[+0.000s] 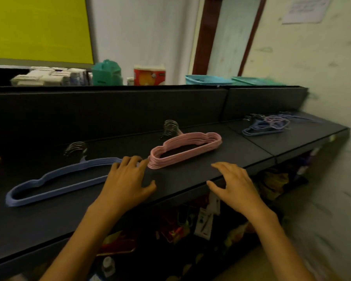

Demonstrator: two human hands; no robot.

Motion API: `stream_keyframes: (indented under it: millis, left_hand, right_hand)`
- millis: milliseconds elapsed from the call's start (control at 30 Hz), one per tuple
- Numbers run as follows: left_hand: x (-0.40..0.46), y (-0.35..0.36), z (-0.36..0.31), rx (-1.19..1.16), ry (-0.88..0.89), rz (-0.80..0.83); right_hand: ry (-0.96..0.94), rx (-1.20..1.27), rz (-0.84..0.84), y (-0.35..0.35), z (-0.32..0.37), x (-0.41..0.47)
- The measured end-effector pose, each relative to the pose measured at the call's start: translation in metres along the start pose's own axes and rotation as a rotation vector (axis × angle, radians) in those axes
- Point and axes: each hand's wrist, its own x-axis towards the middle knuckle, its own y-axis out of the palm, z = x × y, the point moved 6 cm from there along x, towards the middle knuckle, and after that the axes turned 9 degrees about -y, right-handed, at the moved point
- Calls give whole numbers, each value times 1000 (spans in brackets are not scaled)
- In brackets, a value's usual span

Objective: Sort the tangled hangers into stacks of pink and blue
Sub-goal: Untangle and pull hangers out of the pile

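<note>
Black matte tabletop [201, 173] runs from near left to far right, backed by a low black panel wall [109, 110]. Along its left part lies a flat stack of blue velvet-covered hangers [55, 180], their metal hooks pointing toward the far panel. Just right of it, near the middle, sits a taller stack of pink velvet-covered hangers [185, 149], hooks also at the far side. Well apart from both, at the far right end, a tangled heap of mixed blue and pink hangers [266, 124] lies unsorted.

Both hands hover low over the near edge with nothing in them. Left hand [126, 180] has its fingers spread and loosely bent, the fingertips at the right end of the blue stack and just beside the near end of the pink stack; whether they touch either one cannot be told. Right hand [234, 186] is also spread and relaxed, over bare surface to the right of the pink stack.

Beyond the panel stand a green bag [106, 73], a red and white package [149, 75] and a turquoise plastic basket [207, 80], with a yellow board [39, 29] on the far wall.
</note>
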Motion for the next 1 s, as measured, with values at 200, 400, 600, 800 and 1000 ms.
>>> stream_keyframes:
  millis: [200,400,600,800,1000]
  left_hand:
    - [40,23,-112,-45,133,-31]
    - [84,61,-233,-51,217,-14]
    - [130,99,-336,-39,259,-7]
    - [182,121,-421,-39,305,16]
    - [237,150,-484,-43,329,21]
  right_hand:
    - [91,-26,-19,-23,-108,-25]
    - [168,-58,-29,-47,-243,-53]
    - [239,-77,-31,-59,-363,-76]
    - [276,-51,-60,-73,-449,-74]
    - [299,-60,-50,-70,-526,-60]
